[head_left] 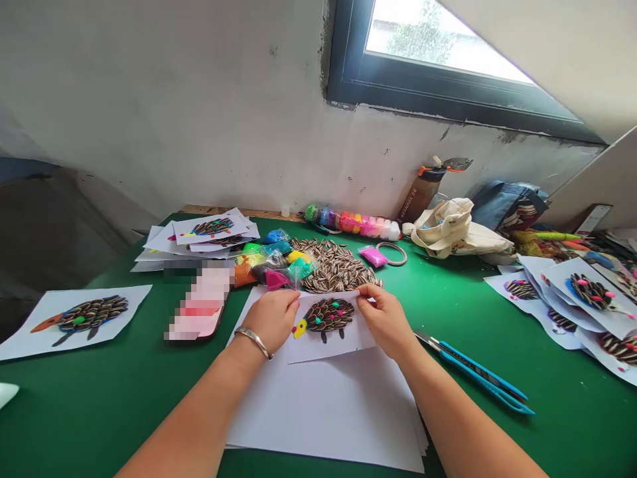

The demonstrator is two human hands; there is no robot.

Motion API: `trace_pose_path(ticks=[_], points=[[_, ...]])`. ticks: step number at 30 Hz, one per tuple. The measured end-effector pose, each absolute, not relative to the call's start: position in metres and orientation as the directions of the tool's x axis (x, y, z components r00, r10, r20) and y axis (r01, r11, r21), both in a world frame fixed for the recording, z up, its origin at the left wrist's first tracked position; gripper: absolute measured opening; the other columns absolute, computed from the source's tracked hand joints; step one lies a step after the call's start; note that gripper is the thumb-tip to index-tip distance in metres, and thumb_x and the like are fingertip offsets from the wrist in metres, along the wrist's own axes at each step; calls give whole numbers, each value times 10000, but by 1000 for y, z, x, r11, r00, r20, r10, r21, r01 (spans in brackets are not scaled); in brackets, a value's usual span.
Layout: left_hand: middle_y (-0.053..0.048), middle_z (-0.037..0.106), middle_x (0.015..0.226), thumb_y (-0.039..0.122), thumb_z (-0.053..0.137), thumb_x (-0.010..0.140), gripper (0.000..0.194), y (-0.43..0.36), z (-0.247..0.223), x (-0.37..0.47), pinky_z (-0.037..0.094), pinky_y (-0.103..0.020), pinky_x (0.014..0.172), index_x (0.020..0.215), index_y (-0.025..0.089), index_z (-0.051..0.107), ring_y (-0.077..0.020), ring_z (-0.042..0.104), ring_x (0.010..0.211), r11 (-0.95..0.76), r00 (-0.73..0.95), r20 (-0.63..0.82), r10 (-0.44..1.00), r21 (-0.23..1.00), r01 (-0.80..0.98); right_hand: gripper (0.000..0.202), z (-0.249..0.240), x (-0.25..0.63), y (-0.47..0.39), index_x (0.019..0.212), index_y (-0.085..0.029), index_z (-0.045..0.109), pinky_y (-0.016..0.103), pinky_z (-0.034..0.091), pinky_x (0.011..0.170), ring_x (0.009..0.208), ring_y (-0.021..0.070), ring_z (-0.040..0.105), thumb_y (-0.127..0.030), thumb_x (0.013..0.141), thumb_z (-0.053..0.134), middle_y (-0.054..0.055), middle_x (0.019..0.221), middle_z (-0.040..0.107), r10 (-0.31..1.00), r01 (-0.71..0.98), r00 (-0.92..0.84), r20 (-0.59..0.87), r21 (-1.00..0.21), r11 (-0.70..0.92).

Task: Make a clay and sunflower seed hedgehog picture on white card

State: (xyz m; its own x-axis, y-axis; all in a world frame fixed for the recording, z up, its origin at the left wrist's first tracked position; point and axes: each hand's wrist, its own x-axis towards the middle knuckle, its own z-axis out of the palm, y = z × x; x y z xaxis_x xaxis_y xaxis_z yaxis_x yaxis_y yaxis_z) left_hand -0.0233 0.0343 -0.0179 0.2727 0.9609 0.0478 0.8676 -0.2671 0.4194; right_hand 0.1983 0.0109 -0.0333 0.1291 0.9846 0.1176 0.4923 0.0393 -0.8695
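Observation:
Between my hands is a small sheet of white paper (pixel 355 342) bearing a hedgehog picture (pixel 328 315) of striped sunflower seeds, with a yellow head, dark legs and pink and green dots. My left hand (pixel 271 315), with a silver bracelet on the wrist, pinches the sheet's upper left corner. At the upper right corner, the thumb and fingers of my right hand (pixel 385 315) close on the paper. Beneath lies a stack of larger blank white paper (pixel 323 411). A heap of sunflower seeds (pixel 336 265) lies just behind the sheet.
Bags of coloured clay (pixel 279 255) sit beside the seeds. A blue utility knife (pixel 482 378) lies right of the paper, blade toward my right hand. Finished seed pictures lie left (pixel 82 318), back left (pixel 199 236) and right (pixel 592 299). A brown bottle (pixel 421 192) leans against the wall.

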Motion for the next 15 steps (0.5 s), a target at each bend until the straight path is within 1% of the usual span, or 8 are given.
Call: trace_pose_path(ticks=[4, 6, 8, 10, 12, 15], points=[[-56, 683, 1098, 337, 464, 850, 352, 33, -10, -23, 480, -336, 865, 1114, 199, 651, -230, 622, 991, -118, 147, -6, 989, 557, 822, 185, -38, 200, 13, 849, -195, 625, 232, 403, 533, 630, 150, 554, -297, 775, 490, 6, 738, 637, 989, 318, 144, 14, -948, -33], [-65, 692, 1066, 379, 499, 836, 390, 33, -8, -24, 496, -325, 828, 1154, 190, 626, -224, 635, 954, -45, 86, -31, 996, 658, 752, 191, -38, 201, 14, 864, -192, 617, 233, 400, 507, 584, 146, 552, -316, 758, 517, -1, 703, 629, 987, 207, 151, -54, -975, -85], [-72, 703, 1013, 419, 519, 830, 475, 34, -9, -25, 524, -306, 738, 1238, 178, 554, -209, 655, 881, 34, 61, -89, 994, 793, 609, 186, -35, 200, 14, 856, -191, 604, 234, 401, 495, 553, 139, 547, -325, 739, 552, -7, 682, 620, 983, 91, 155, -100, -989, -115], [-73, 708, 960, 452, 523, 836, 563, 35, -11, -25, 533, -283, 639, 1319, 171, 454, -193, 669, 797, 133, 82, -182, 980, 901, 413, 184, -31, 199, 14, 841, -190, 598, 236, 409, 497, 542, 133, 542, -328, 720, 585, -10, 679, 617, 980, -2, 161, -116, -993, -117], [-81, 703, 951, 465, 523, 845, 607, 34, -13, -24, 532, -278, 603, 1359, 173, 387, -185, 674, 757, 217, 134, -259, 956, 939, 268, 192, -29, 197, 13, 834, -188, 599, 239, 416, 505, 543, 130, 540, -331, 707, 607, -6, 692, 619, 979, -57, 166, -119, -992, -111], [-112, 677, 1027, 442, 592, 818, 643, 32, -14, -21, 535, -318, 690, 1369, 190, 375, -205, 670, 831, 260, 199, -294, 935, 949, 178, 201, -28, 195, 12, 837, -187, 606, 240, 422, 516, 562, 133, 543, -337, 704, 619, 0, 714, 623, 979, -73, 170, -116, -992, -105]])
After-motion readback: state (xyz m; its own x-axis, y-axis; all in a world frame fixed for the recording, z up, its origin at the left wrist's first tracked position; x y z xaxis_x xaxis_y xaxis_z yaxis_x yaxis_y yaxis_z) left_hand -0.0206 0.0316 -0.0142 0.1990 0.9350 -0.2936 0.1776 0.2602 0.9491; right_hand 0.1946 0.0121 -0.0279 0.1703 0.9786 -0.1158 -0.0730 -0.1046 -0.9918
